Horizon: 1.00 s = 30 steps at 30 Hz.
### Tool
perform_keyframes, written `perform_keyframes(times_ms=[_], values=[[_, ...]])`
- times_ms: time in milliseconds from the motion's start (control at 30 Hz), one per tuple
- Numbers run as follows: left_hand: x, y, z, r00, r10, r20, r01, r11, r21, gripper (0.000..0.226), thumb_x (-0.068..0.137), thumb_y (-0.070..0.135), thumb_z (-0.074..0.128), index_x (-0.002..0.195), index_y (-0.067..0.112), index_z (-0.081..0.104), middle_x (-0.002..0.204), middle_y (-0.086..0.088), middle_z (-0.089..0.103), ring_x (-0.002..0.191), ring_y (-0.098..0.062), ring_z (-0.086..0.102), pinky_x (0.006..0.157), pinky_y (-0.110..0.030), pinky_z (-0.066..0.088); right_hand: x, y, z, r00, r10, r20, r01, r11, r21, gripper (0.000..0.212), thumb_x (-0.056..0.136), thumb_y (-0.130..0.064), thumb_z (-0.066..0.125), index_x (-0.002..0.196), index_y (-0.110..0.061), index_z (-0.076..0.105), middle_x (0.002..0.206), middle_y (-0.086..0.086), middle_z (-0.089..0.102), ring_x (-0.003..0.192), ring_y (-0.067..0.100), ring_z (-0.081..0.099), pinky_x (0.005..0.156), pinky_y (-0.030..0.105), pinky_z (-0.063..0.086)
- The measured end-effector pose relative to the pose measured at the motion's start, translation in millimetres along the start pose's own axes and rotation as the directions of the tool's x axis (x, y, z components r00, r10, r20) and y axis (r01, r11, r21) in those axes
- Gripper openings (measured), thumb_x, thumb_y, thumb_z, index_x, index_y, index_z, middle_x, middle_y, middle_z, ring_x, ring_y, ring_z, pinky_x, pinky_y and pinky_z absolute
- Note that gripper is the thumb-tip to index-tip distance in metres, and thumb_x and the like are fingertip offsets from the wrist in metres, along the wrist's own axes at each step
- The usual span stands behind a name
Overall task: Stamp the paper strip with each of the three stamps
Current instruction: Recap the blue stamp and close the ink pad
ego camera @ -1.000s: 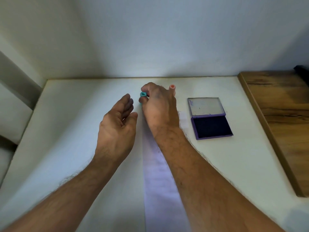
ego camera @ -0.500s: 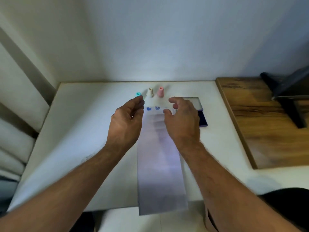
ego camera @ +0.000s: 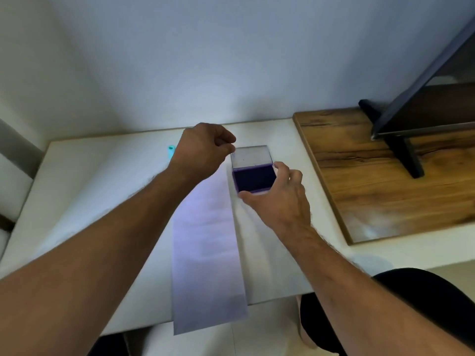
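- The right hand (ego camera: 279,195) gripped the ink pad (ego camera: 253,178)'s base, thumb near, fingers far.
- The left hand (ego camera: 203,150) pinched the lid's left corner.
- The paper strip (ego camera: 205,247) lay left of the pad, overhanging the near edge of the table (ego camera: 77,181).

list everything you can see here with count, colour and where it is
paper strip: 1, pale lilac-white, lies down the middle of the table, near end hanging over the front edge
ink pad: 1, purple case with dark pad, lid open, just right of the strip's far end
teal stamp: 1, teal, far side of the table, left of the left hand
table: 1, white, against the wall
wooden surface: 1, brown, right of the table
black stand: 1, black, on the wooden surface
left hand: 1, fingers curled at the ink pad lid's far left corner
right hand: 1, grips the ink pad base
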<state>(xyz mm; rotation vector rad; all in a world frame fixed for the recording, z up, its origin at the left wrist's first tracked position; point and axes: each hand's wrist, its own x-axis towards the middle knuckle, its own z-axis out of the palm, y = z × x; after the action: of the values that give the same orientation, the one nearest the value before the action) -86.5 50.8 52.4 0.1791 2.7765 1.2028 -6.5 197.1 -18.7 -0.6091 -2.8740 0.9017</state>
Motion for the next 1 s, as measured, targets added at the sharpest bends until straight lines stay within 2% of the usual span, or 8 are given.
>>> perform_keyframes(times_ms=[67,167,233,367,633,867,1000], values=[[17.5,-1.3,9.5,0.999,0.033,0.042,-0.038,0.994,0.107,0.021,0.085,0.023,0.067,0.105,0.023,0.073,0.094,0.004,0.075,0.077,-0.008,0.066,0.069,-0.015,0.049,3.3,-0.9,2.3,1.000,0.002,0.010,-0.001,0.999,-0.037,0.111,0.052,-0.067,0.075,0.141,-0.023,0.025,0.138,0.005,0.039,0.121,0.028,0.046,0.077,0.033,0.054],[37.3,-6.4,23.7,0.994,0.068,0.085,-0.087,0.968,0.237,0.029,0.085,0.024,0.068,0.113,0.021,0.070,0.107,0.001,0.074,0.099,-0.014,0.067,0.092,-0.027,0.051,8.8,-5.4,4.0,1.000,0.027,0.007,-0.027,0.998,-0.053,0.118,0.048,-0.074,0.073,0.142,-0.023,0.022,0.137,0.006,0.040,0.121,0.029,0.045,0.078,0.034,0.052],[46.5,-10.3,33.6,0.987,0.097,0.130,-0.135,0.937,0.323,0.036,0.085,0.028,0.070,0.120,0.021,0.067,0.116,-0.001,0.071,0.108,-0.018,0.064,0.098,-0.032,0.049,10.7,-6.9,4.9,1.000,0.023,0.018,-0.022,0.997,-0.068,0.119,0.049,-0.074,0.073,0.143,-0.023,0.021,0.137,0.006,0.040,0.122,0.028,0.045,0.078,0.033,0.051],[59.9,-19.8,49.9,0.974,0.085,0.209,-0.179,0.854,0.488,0.049,0.079,0.035,0.074,0.126,0.025,0.063,0.122,-0.003,0.066,0.113,-0.023,0.059,0.094,-0.033,0.046,8.8,-5.4,9.0,1.000,-0.022,0.011,0.023,0.993,-0.120,0.115,0.055,-0.069,0.075,0.144,-0.021,0.020,0.136,0.006,0.041,0.119,0.027,0.044,0.074,0.031,0.051],[69.6,-19.9,52.4,0.977,0.039,0.210,-0.134,0.876,0.463,0.064,0.069,0.025,0.084,0.129,0.019,0.061,0.123,-0.002,0.068,0.113,-0.022,0.062,0.097,-0.032,0.049,7.0,-0.1,15.0,0.995,-0.089,-0.036,0.083,0.985,-0.152,0.103,0.065,-0.065,0.069,0.144,-0.018,0.021,0.133,0.009,0.043,0.117,0.027,0.044,0.073,0.031,0.052],[76.2,-13.3,52.6,0.976,0.038,0.213,-0.138,0.869,0.476,0.054,0.068,0.016,0.085,0.119,0.017,0.067,0.115,-0.004,0.070,0.107,-0.023,0.063,0.094,-0.036,0.051,5.7,1.8,17.8,0.991,-0.125,-0.050,0.117,0.982,-0.148,0.094,0.068,-0.062,0.071,0.139,-0.018,0.027,0.132,0.009,0.042,0.119,0.025,0.043,0.077,0.031,0.055],[80.2,-11.9,53.3,0.977,0.052,0.207,-0.151,0.855,0.497,0.041,0.070,0.010,0.081,0.108,0.019,0.069,0.108,-0.002,0.071,0.101,-0.022,0.063,0.085,-0.032,0.052,6.4,0.8,17.5,0.992,-0.116,-0.042,0.110,0.984,-0.137,0.093,0.070,-0.064,0.068,0.139,-0.019,0.025,0.133,0.010,0.041,0.120,0.026,0.045,0.078,0.030,0.055]])
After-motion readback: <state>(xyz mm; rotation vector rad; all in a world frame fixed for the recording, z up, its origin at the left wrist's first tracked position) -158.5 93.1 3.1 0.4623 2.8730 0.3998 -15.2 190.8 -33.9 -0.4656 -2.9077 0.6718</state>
